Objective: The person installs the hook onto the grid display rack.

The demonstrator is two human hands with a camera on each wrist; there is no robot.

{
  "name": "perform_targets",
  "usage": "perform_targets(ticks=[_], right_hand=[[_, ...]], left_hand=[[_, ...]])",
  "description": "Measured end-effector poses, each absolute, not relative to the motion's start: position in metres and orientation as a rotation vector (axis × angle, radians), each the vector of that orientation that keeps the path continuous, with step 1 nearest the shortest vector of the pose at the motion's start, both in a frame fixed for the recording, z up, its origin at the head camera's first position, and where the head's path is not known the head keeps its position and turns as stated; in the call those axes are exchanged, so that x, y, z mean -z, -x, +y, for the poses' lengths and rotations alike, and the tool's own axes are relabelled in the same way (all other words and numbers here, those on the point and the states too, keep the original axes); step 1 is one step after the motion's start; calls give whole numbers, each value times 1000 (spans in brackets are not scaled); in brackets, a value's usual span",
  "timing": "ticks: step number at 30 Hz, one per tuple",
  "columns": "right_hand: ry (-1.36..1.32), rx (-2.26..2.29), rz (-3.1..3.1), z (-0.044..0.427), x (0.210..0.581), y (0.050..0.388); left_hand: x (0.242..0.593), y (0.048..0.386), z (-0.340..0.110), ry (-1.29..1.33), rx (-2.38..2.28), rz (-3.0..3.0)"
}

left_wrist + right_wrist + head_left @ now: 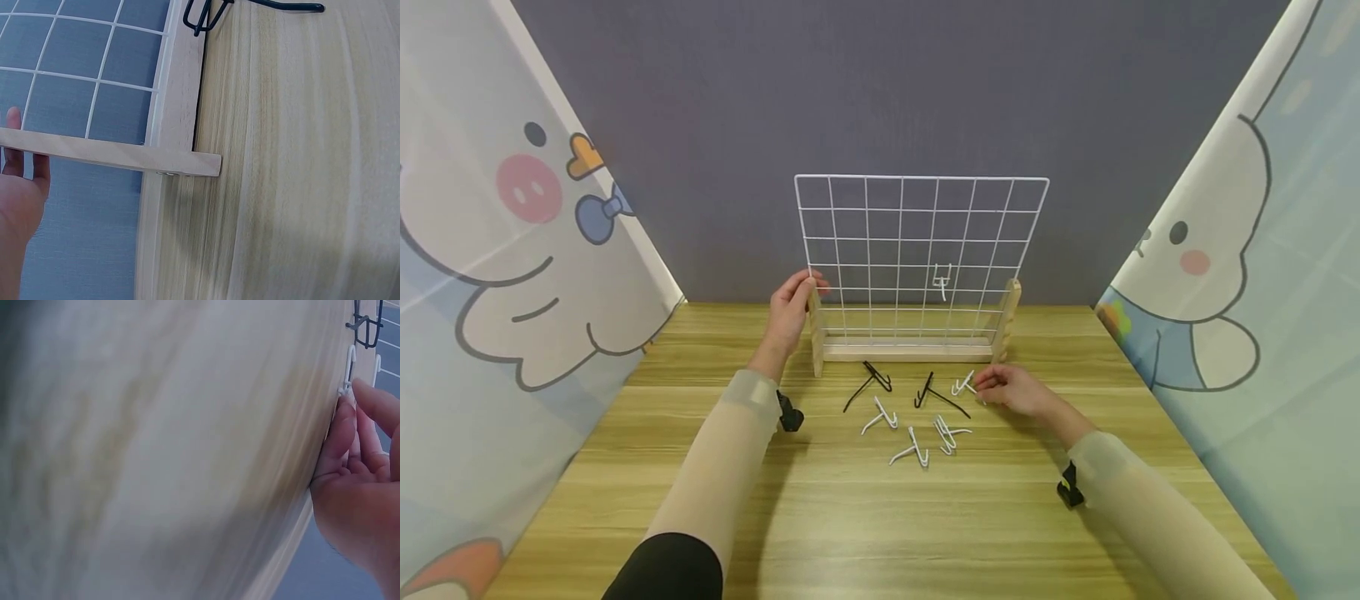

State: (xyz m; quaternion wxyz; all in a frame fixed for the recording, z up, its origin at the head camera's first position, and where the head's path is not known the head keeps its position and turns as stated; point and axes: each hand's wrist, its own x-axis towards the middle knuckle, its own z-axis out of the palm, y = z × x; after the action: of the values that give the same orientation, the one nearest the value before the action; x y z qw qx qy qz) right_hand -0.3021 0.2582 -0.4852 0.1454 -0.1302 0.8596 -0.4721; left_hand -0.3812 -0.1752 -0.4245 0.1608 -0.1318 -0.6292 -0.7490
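Observation:
A white wire grid panel (917,210) stands upright in a wooden base (910,351), with one white hook (942,282) hanging on its right half. My left hand (790,312) grips the top of the base's left wooden post (817,333); in the left wrist view its fingers (41,172) show behind that post (112,152). Low over the table by the base's right end, my right hand (1011,390) pinches a loose white hook (961,385). The right wrist view shows this hook (350,359) at the thumb and fingertips, its inner end hidden by them.
Two black hooks (871,382) (931,392) lie on the wood-grain table (880,525) before the base. Nearer me are three white hooks, a left one (883,414), a front one (914,450) and a right one (947,434). A dark grey wall (925,83) stands behind.

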Motion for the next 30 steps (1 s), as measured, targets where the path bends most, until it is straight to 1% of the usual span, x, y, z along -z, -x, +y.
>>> perform_targets(ticks=[8,15,20,30], right_hand=[[344,1362,2448,258,480,305],[423,1301,2510,257,481,301],[373,1329,2509,255,483,296],[331,1343,2523,251,484,297]], left_hand=[[419,383,-175,357,2117,-1805],[421,383,-175,354,2140,-1783],[423,382,-173,351,2141,-1802],[424,381,-173,338,2118,-1803]])
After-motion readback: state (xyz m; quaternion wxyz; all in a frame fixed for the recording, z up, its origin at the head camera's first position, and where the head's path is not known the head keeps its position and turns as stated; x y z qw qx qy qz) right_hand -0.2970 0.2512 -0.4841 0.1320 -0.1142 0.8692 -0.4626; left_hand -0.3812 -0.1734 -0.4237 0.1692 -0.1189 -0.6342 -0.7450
